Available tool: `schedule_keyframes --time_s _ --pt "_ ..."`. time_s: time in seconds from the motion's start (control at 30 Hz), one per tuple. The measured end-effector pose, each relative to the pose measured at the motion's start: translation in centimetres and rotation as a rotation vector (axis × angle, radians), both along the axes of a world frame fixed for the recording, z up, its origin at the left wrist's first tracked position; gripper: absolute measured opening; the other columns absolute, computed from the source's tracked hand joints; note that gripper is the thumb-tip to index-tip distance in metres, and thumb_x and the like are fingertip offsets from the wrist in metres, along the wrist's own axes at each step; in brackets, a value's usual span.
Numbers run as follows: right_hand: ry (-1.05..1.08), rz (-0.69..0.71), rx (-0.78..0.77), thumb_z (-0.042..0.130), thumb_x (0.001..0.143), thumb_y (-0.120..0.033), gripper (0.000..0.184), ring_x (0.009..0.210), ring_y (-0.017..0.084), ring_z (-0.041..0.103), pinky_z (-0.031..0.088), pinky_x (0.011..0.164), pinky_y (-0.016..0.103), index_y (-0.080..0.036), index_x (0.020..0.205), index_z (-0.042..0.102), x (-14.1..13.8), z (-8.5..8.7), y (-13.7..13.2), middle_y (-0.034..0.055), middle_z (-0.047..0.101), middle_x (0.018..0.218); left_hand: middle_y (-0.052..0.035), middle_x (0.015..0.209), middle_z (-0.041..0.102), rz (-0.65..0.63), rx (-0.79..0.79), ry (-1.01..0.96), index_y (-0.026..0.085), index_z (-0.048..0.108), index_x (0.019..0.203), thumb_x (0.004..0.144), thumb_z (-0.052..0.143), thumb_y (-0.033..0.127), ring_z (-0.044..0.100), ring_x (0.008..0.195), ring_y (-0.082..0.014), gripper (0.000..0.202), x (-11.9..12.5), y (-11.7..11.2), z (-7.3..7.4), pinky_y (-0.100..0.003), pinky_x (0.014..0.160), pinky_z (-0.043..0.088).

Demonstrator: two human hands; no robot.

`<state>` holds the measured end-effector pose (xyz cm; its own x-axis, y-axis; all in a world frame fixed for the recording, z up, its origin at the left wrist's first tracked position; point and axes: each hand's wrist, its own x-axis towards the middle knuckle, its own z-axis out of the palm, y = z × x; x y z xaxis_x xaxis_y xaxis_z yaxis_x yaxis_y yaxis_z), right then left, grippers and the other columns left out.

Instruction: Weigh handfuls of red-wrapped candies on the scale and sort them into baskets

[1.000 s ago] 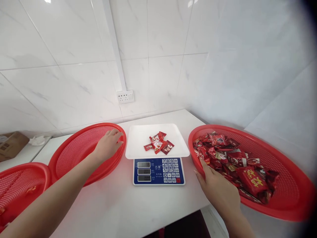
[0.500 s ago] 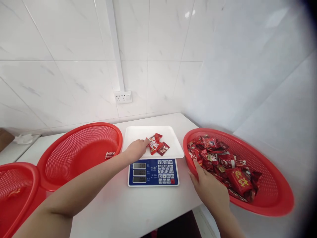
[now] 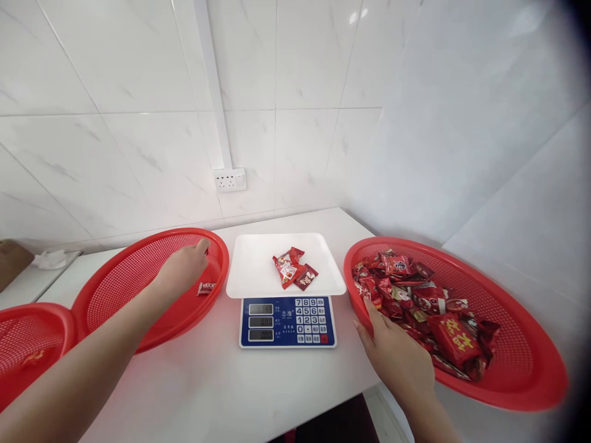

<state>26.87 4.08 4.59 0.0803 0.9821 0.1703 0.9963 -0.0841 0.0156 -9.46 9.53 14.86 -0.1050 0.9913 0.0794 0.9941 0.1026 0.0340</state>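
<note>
My left hand hovers over the left red plastic basket with its fingers pinched together. A bit of red shows at the fingertips, but what they hold is hidden. Below the hand, a small red-and-white snack packet lies in that basket. On the white tray of a blue digital scale rest a few red snack packets and a dark red one, overlapping. My right hand grips the near rim of the right basket, which holds a heap of snack packets.
Another red basket stands at the left edge, with an orange-red packet inside. White tiled walls rise behind the white table. A socket sits low on the wall. A brown box is at far left.
My left hand has moved left from the packets on the scale tray to above the left basket. My right hand stays on the right basket's rim.
</note>
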Motion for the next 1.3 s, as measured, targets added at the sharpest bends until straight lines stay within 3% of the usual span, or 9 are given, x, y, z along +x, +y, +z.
schedule_keyframes --time_s 0.23,0.33,0.4,0.5,0.67,0.8,0.97,1.1,1.3 --pt "-0.004 0.009 0.003 0.032 0.091 -0.035 0.046 0.082 0.023 0.066 0.053 0.062 0.032 -0.019 0.132 0.045 -0.1 0.1 0.1 0.0120 0.065 0.108 -0.0051 0.054 0.054 0.032 -0.106 0.098 0.013 0.050 0.098 0.083 0.028 0.014 0.054 0.049 -0.0225 0.027 -2.1 0.0 -1.5 -0.028 0.044 0.034" --pt "-0.004 0.005 -0.004 0.031 0.091 -0.036 0.046 0.083 0.023 0.066 0.053 0.061 0.032 -0.019 0.132 0.044 -0.1 0.0 0.0 0.0118 0.065 0.108 -0.0110 0.070 0.062 -0.006 -0.110 0.085 0.013 0.052 0.100 0.082 0.030 0.014 0.059 0.062 -0.0252 0.028 -1.3 0.2 -2.0 -0.029 0.048 0.039" --pt "-0.007 0.001 -0.001 0.031 0.091 -0.036 0.046 0.084 0.023 0.065 0.053 0.061 0.032 -0.020 0.132 0.044 0.0 -0.1 0.0 0.0114 0.065 0.109 -0.0145 0.090 0.064 -0.060 -0.094 0.048 0.015 0.052 0.105 0.084 0.030 0.018 0.061 0.076 -0.0269 0.030 -0.1 0.3 -2.1 -0.031 0.053 0.044" --pt "-0.006 -0.006 0.008 0.033 0.091 -0.037 0.045 0.084 0.023 0.066 0.052 0.059 0.032 -0.021 0.132 0.044 0.0 -0.2 0.0 0.0109 0.064 0.110 -0.0107 0.112 0.060 -0.209 -0.071 -0.043 0.021 0.052 0.111 0.088 0.032 0.028 0.058 0.095 -0.0250 0.031 2.7 0.6 -2.5 -0.033 0.069 0.049" --pt "-0.004 -0.009 0.007 0.034 0.090 -0.036 0.046 0.083 0.023 0.066 0.053 0.059 0.032 -0.020 0.132 0.044 -0.2 -0.1 0.0 0.0112 0.065 0.109 -0.0055 0.126 0.053 -0.468 -0.052 -0.195 0.024 0.042 0.125 0.088 0.040 0.041 0.044 0.119 -0.0204 0.041 7.7 2.4 -3.7 -0.032 0.094 0.040" --pt "-0.019 0.008 0.028 0.033 0.091 -0.035 0.045 0.080 0.022 0.066 0.053 0.062 0.032 -0.019 0.131 0.046 -0.1 0.0 -0.1 0.0119 0.065 0.108 -0.0099 0.135 0.043 -0.527 -0.046 -0.288 0.017 0.032 0.133 0.085 0.044 0.043 0.033 0.127 -0.0215 0.056 10.0 4.8 -4.8 -0.034 0.102 0.032" --pt "-0.040 0.026 0.061 0.034 0.091 -0.034 0.045 0.080 0.022 0.066 0.053 0.065 0.031 -0.018 0.131 0.046 0.0 -0.1 -0.2 0.0124 0.067 0.105 -0.0153 0.129 0.048 -0.478 -0.094 -0.364 0.018 0.029 0.135 0.079 0.050 0.052 0.041 0.122 -0.0286 0.069 10.5 6.4 -5.4 -0.039 0.092 0.039" --pt "-0.034 0.022 0.052 0.032 0.091 -0.036 0.046 0.078 0.022 0.066 0.053 0.062 0.032 -0.019 0.131 0.046 0.0 -0.2 -0.2 0.0125 0.067 0.103 -0.0124 0.114 0.057 -0.446 -0.107 -0.428 0.021 0.031 0.134 0.075 0.052 0.056 0.054 0.106 -0.0271 0.071 10.2 6.5 -5.9 -0.036 0.084 0.044" --pt "-0.019 0.016 0.051 0.033 0.091 -0.036 0.046 0.081 0.023 0.066 0.052 0.060 0.031 -0.019 0.132 0.045 0.0 -0.3 -0.2 0.0110 0.067 0.104 -0.0090 0.111 0.057 -0.407 -0.085 -0.546 0.023 0.039 0.128 0.070 0.062 0.051 0.055 0.099 -0.0243 0.068 10.0 6.3 -6.7 -0.034 0.082 0.045"
